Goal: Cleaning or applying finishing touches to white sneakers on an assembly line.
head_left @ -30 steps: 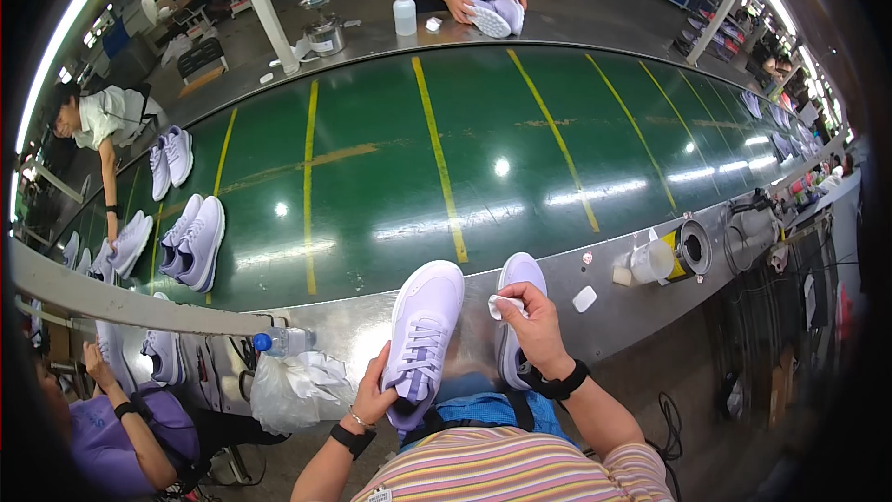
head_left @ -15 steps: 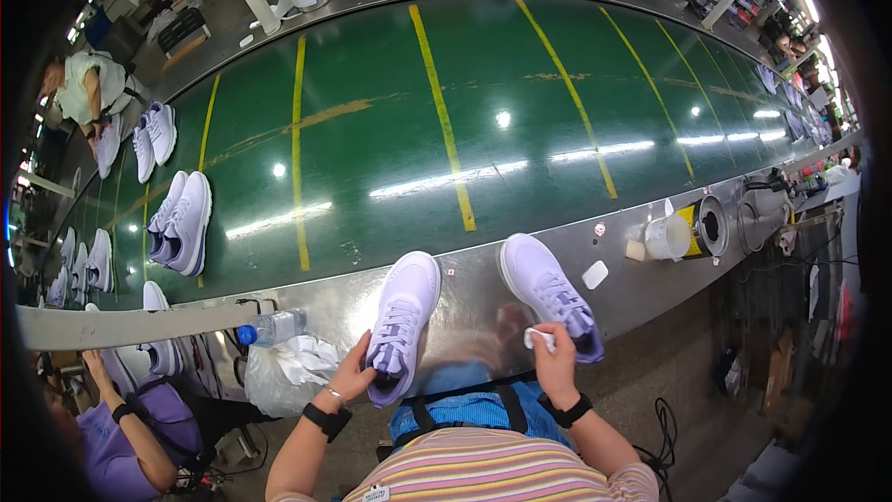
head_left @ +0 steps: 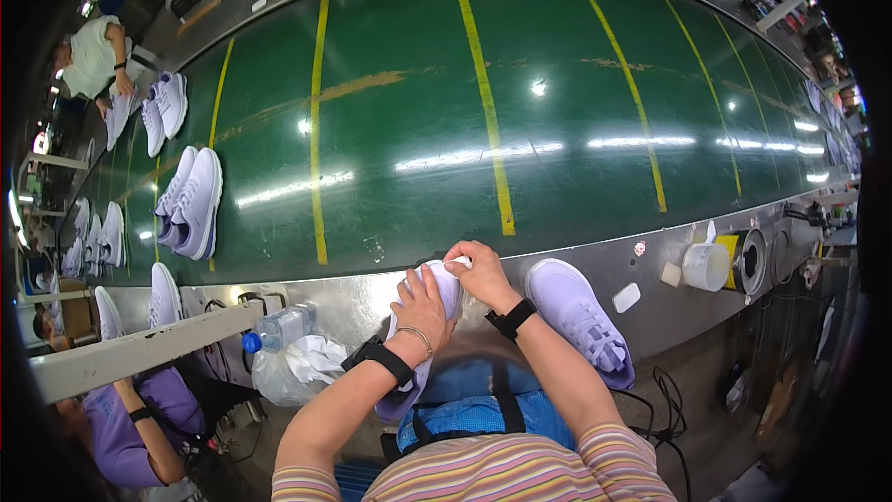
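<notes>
A lilac sneaker (head_left: 450,288) lies on the metal ledge in front of me, toe pointing away, mostly covered by my hands. My left hand (head_left: 423,309) is laid over its upper with the fingers curled around the front part. Pinched in the fingers of my right hand (head_left: 483,277) is a small white wad (head_left: 458,264), pressed against the sneaker's toe. To the right, apart from both hands, the matching lilac sneaker (head_left: 578,318) rests laces up, its heel toward me.
Beyond the ledge runs a green conveyor belt (head_left: 400,139) with yellow stripes; a sneaker pair (head_left: 192,203) stands on its left. A blue-capped bottle (head_left: 283,325) and plastic bag (head_left: 288,379) sit left. Rightward are a white block (head_left: 626,297), white cup (head_left: 706,267) and yellow can (head_left: 746,262). Co-workers are at left.
My right hand has moved from the right sneaker's heel to the left sneaker's toe, bringing the white wad. My left hand has slid forward from the heel onto the upper. The view has shifted slightly.
</notes>
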Demonstrator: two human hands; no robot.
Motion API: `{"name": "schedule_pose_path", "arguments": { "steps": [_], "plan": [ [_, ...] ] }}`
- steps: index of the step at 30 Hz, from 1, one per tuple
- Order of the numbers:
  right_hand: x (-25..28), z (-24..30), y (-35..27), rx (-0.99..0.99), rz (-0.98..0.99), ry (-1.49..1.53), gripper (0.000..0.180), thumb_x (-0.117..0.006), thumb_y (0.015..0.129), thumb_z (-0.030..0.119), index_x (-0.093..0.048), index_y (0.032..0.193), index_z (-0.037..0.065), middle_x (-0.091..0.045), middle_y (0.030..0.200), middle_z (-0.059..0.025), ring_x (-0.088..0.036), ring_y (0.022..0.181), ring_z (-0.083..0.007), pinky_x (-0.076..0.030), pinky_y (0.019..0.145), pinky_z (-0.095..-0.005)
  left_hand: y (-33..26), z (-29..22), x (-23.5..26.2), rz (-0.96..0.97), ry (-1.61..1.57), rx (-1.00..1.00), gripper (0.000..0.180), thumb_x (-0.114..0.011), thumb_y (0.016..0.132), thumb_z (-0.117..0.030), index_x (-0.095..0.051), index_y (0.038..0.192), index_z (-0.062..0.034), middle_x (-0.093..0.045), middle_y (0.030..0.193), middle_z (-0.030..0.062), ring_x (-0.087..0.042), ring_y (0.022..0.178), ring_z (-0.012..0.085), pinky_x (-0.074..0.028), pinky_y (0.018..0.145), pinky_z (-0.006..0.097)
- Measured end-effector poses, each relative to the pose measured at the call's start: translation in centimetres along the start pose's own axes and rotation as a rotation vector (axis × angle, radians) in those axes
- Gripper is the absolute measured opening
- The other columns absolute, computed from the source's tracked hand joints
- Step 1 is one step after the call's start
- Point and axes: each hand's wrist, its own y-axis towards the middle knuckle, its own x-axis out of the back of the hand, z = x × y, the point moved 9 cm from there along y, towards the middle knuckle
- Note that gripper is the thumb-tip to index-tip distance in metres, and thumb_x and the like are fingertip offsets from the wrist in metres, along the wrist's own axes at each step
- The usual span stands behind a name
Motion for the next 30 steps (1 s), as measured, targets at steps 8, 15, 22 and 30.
{"name": "schedule_pose_path", "arguments": {
  "steps": [8, 15, 22, 30],
  "plan": [
    [-0.2, -0.6, 0.4, -0.078, 0.055, 0.150, 0.009, -0.067, 0.072, 0.010, -0.063, 0.078, 0.005, -0.061, 0.080, -0.0132, -0.059, 0.079, -0.0282, -0.045, 0.072, -0.0347, 0.3, 0.1, -0.9, 0.048, 0.021, -0.053, 0.096, -0.066, 0.074, -0.030, -0.004, 0.134, 0.0124, -0.018, 0.133, 0.0336, -0.026, 0.121, 0.0489, -0.035, 0.092, 0.059],
    [0.0, 0.1, 0.6, -0.039, 0.061, 0.186, 0.008, -0.066, 0.072, 0.007, -0.061, 0.077, 0.002, -0.061, 0.075, -0.0106, -0.059, 0.072, -0.0226, -0.045, 0.067, -0.0325, 0.5, 0.5, -1.0, 0.061, -0.002, -0.053, 0.094, -0.066, 0.074, -0.028, -0.005, 0.137, 0.0075, -0.015, 0.136, 0.0321, -0.024, 0.123, 0.0492, -0.032, 0.091, 0.061],
    [0.0, 1.0, 0.9, 0.085, 0.056, 0.197, 0.006, -0.065, 0.074, 0.004, -0.061, 0.076, 0.002, -0.059, 0.076, -0.0100, -0.057, 0.073, -0.0210, -0.044, 0.069, -0.0309, 0.5, 0.3, -0.9, 0.023, 0.006, -0.088, 0.093, -0.066, 0.073, -0.028, -0.009, 0.133, 0.0132, -0.017, 0.132, 0.0354, -0.026, 0.119, 0.0524, -0.032, 0.090, 0.060],
    [-0.5, 1.5, 1.4, 0.221, 0.038, -0.099, 0.001, -0.062, 0.077, 0.002, -0.062, 0.077, 0.003, -0.057, 0.074, -0.0062, -0.058, 0.071, -0.0164, -0.046, 0.064, -0.0315, 0.1, 0.1, -0.8, 0.039, 0.019, -0.119, 0.093, -0.066, 0.072, -0.028, -0.009, 0.133, 0.0130, -0.016, 0.132, 0.0345, -0.025, 0.119, 0.0513, -0.030, 0.091, 0.059]
  ]
}}
